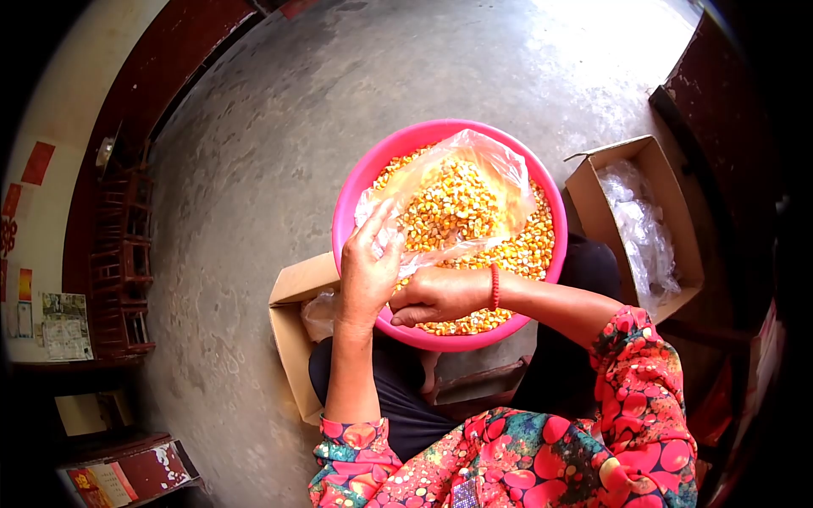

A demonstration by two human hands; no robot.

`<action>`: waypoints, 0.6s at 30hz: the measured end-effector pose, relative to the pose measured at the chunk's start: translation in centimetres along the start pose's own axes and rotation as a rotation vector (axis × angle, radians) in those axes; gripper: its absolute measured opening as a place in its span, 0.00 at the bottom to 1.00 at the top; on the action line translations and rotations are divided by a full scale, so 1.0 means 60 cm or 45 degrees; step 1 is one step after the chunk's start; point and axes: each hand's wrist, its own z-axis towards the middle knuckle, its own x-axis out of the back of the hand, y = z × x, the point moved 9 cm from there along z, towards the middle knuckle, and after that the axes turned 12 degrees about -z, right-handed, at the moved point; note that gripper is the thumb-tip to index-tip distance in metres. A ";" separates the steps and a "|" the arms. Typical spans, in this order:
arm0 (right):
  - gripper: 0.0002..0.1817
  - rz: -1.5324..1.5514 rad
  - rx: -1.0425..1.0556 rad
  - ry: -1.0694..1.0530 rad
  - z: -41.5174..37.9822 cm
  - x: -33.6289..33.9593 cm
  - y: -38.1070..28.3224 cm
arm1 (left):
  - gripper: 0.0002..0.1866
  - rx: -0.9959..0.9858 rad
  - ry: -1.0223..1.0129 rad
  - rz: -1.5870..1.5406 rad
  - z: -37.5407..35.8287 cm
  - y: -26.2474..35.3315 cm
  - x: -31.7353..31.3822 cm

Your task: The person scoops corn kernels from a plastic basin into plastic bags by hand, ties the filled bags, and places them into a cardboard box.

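Note:
A pink plastic basin (345, 216) full of loose yellow corn kernels (538, 245) sits between my knees. A clear plastic bag (501, 161) lies open on top, with a heap of kernels inside it. My left hand (370, 275) is at the bag's left edge, thin film between its thumb and raised fingers. Just to the right, over the basin's near side, my right hand (445, 295) is closed with its fingers curled at the bag's near edge. Its fingertips are partly hidden. A red bead bracelet (494, 288) circles the right wrist.
A cardboard box (593, 199) holding clear plastic bags (639, 229) stands right of the basin. Another cardboard box (292, 339) with plastic inside is at the left, partly behind my left arm. Wooden stools (123, 254) line the left wall. Concrete floor (254, 169) surrounds the basin.

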 end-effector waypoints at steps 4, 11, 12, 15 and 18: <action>0.16 0.231 -0.117 -0.023 -0.004 0.043 -0.002 | 0.20 0.030 0.011 -0.098 0.001 -0.002 0.001; 0.14 0.568 -0.546 0.525 -0.045 0.153 0.084 | 0.21 0.071 -0.054 -0.040 -0.004 -0.004 -0.007; 0.14 0.560 -0.533 0.633 -0.050 0.168 0.089 | 0.21 0.061 -0.036 -0.037 -0.003 -0.001 -0.006; 0.16 0.460 -0.628 0.772 -0.071 0.191 0.117 | 0.21 0.045 -0.018 -0.043 -0.001 0.000 -0.006; 0.16 0.392 -0.538 0.784 -0.070 0.199 0.124 | 0.21 0.032 -0.022 -0.033 -0.001 0.006 -0.007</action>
